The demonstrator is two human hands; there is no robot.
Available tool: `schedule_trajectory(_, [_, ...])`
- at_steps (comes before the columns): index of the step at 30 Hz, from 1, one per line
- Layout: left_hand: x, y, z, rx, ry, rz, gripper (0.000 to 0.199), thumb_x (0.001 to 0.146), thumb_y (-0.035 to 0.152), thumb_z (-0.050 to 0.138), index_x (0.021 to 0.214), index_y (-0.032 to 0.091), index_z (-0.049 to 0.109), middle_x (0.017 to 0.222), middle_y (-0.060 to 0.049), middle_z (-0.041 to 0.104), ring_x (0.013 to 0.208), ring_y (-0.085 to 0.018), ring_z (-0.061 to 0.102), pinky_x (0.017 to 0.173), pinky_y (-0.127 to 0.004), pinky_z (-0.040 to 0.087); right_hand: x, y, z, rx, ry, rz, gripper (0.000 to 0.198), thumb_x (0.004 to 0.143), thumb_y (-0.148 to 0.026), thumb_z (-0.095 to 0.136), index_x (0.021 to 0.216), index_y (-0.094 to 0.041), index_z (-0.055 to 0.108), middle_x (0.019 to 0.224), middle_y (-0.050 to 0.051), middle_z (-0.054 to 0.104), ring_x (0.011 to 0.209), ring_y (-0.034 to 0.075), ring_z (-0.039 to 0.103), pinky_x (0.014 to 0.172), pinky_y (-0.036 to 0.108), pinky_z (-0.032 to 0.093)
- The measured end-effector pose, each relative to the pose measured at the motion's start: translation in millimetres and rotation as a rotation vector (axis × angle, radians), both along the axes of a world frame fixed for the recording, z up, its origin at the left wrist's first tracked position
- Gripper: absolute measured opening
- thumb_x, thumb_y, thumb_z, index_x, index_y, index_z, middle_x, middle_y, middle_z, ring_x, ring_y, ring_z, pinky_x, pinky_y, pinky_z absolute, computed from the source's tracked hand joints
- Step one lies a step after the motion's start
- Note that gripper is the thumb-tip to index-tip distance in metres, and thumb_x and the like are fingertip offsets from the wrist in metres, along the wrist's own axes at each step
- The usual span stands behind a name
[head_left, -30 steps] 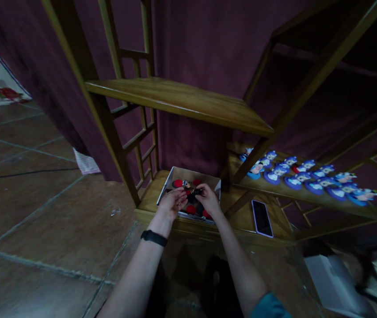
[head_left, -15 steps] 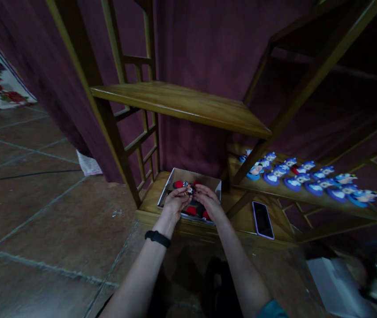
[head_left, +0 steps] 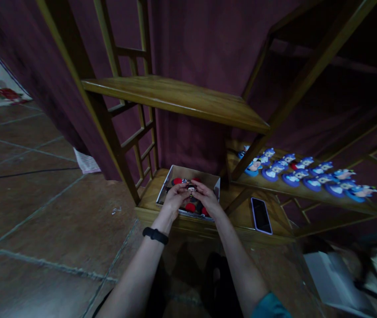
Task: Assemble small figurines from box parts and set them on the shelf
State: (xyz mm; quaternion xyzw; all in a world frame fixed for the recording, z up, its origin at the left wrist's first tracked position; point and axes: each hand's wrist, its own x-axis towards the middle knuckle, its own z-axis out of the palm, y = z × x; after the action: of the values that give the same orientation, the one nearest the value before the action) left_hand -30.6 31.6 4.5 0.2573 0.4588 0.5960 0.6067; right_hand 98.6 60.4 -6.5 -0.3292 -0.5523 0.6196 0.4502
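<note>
Between my two hands is a small dark-haired figurine (head_left: 191,188), gripped by the fingers of both over an open cardboard box (head_left: 212,180). My left hand (head_left: 174,197), with a black band on its wrist, closes on the figurine's left side. From the other side my right hand (head_left: 207,197) pinches it. Red and black pieces, among them a red one (head_left: 190,207), lie in the box below my fingers. My hands hide part of the box's contents.
A phone (head_left: 261,215) lies on the low wooden shelf right of the box. Several blue and white figurines (head_left: 295,177) stand in rows on the shelf at right. An upper wooden shelf (head_left: 175,95) spans above my hands. A pale box (head_left: 334,278) is on the floor.
The figurine has turned, and its face now shows more upright between my fingers. My hands stay over the box; the whole view has shifted slightly.
</note>
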Motion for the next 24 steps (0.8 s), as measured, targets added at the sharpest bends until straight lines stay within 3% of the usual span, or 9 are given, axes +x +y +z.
schedule_trajectory(4, [1.1,1.8,0.4,0.0,-0.027,-0.003,0.033,0.054,0.01,0.076,0.084,0.014,0.061,0.075,-0.004,0.065,0.062,-0.013,0.061,0.056,-0.023,0.049,8.7,2.4,2.1,-0.046,0.048,0.008,0.044,0.071,-0.032,0.062,0.114,-0.027,0.055,0.113,0.003,0.063,0.105,0.019,0.056,0.093,0.037,0.041])
schedule_trajectory(7, [-7.3,5.2,0.5,-0.016,-0.114,0.082,0.029,0.057,0.006,0.073,0.081,0.014,0.059,0.075,-0.004,0.066,0.061,-0.012,0.061,0.057,-0.024,0.051,20.0,13.4,-5.5,-0.033,-0.005,-0.092,0.037,0.073,-0.033,0.059,0.109,-0.025,0.058,0.109,0.005,0.064,0.092,0.017,0.06,0.086,0.036,0.045])
schedule_trajectory(11, [-30.5,10.4,-0.9,-0.027,-0.194,0.23,0.027,0.062,0.0,0.067,0.082,0.015,0.056,0.072,-0.001,0.065,0.056,-0.009,0.06,0.058,-0.025,0.053,36.2,30.8,-28.7,0.127,-0.363,-0.367,0.019,0.075,-0.027,0.053,0.089,-0.024,0.064,0.09,0.003,0.067,0.084,0.016,0.059,0.084,0.036,0.045])
schedule_trajectory(14, [-44.4,12.0,-2.6,-0.074,-0.209,0.256,0.026,0.065,-0.003,0.062,0.084,0.014,0.056,0.068,-0.001,0.064,0.05,-0.007,0.058,0.055,-0.024,0.053,41.0,35.9,-47.9,0.209,-0.607,-0.441,0.014,0.074,-0.024,0.052,0.078,-0.025,0.065,0.083,0.0,0.067,0.083,0.016,0.058,0.087,0.037,0.042])
schedule_trajectory(19, [-50.8,12.3,-2.2,-0.15,-0.218,0.339,0.022,0.068,-0.003,0.059,0.081,0.015,0.057,0.067,-0.001,0.063,0.052,-0.008,0.058,0.052,-0.02,0.051,29.0,32.6,-69.6,0.279,-0.798,-0.367,0.019,0.076,-0.018,0.05,0.086,-0.027,0.064,0.086,-0.001,0.066,0.088,0.016,0.057,0.091,0.036,0.038])
schedule_trajectory(24, [-52.1,12.7,-1.7,-0.17,-0.198,0.348,0.022,0.069,-0.003,0.057,0.081,0.016,0.057,0.067,0.0,0.062,0.054,-0.007,0.058,0.053,-0.02,0.051,10.1,27.2,-76.2,0.315,-1.021,-0.287,0.034,0.074,-0.018,0.054,0.107,-0.026,0.057,0.113,0.004,0.057,0.109,0.019,0.048,0.096,0.036,0.032])
